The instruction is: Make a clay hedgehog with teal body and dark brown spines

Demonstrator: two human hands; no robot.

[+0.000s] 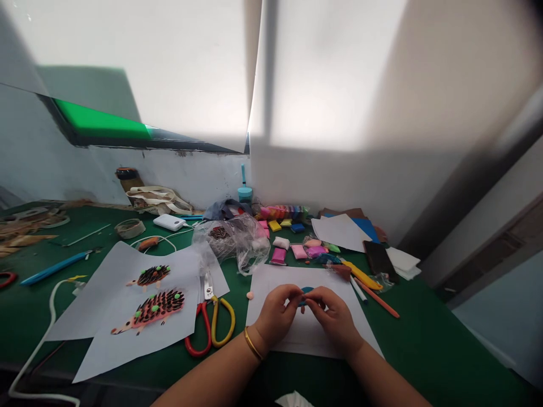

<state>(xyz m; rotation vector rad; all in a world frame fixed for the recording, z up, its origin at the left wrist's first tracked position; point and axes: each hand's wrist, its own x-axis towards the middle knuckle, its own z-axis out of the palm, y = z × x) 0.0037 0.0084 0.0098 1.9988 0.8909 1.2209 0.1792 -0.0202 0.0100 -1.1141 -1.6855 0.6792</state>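
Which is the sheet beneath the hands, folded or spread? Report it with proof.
Spread: the white sheet lies flat on the green table, its broad face and edges showing around the left hand and right hand.

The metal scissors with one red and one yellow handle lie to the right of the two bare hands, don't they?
Not to the right: in the head view, the metal scissors with one red and one yellow handle lie to the left of both the bare left hand and the bare right hand.

I can't see all the blue piece (307,289) past left hand (276,312) and right hand (336,320); at six o'clock, white scrap (293,399) cropped.
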